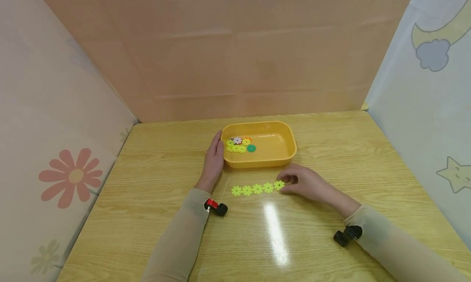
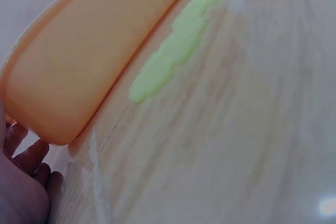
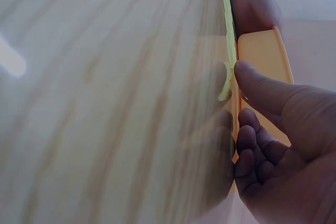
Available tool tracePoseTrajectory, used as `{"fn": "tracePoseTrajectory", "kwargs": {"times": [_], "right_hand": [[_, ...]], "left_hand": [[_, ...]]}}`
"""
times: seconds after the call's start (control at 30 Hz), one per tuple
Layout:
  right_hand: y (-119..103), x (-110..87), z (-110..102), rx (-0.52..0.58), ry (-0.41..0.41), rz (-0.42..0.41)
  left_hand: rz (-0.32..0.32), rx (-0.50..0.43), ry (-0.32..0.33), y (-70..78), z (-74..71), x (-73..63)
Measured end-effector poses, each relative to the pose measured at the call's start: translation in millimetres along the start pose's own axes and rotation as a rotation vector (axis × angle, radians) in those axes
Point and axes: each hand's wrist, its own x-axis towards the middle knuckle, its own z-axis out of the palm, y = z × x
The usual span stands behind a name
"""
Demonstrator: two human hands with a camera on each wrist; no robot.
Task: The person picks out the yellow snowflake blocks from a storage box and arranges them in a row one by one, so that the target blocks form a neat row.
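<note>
Near the middle of the frame, I see the person's right hand (image 1: 307, 183) with thumb and forefinger pinching a yellow-green flower disc (image 1: 279, 185), at the right end of a row of similar discs (image 1: 257, 188) lying on the wooden table (image 1: 324, 249). Just above the row sits a yellow tub (image 1: 257, 164); the left hand (image 1: 213, 163) rests against its left end, fingers extended along the wall. Inside, toward the tub's left, are more yellow-green discs (image 1: 236, 148), a white disc (image 1: 237, 140) and a dark green disc (image 1: 251, 148).
</note>
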Motion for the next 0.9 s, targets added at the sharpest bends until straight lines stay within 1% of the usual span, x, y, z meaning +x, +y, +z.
{"fn": "tracePoseTrajectory", "kwargs": {"times": [0.1,0.23,0.37,0.47,0.9], "right_hand": [[0.3,-0.5,0.0,-0.010,-0.016,0.005],[1.3,0.3,0.1,-0.018,-0.027,-0.009],[1.8,1.5,0.0,-0.014,-0.039,-0.023],[1.6,1.2,-0.7,-0.007,-0.048,-0.017],[2.6,1.1,-3.6,0.013,-0.073,-0.008]], "left_hand": [[0.005,0.000,-0.001,1.0,-0.2,-0.7],[0.006,0.009,0.006,2.2,0.2,-1.2],[0.007,0.009,0.011,2.3,0.5,-0.9],[0.008,0.003,0.011,1.7,0.5,-0.8],[-0.027,0.001,0.014,3.1,1.4,-0.6]]}}
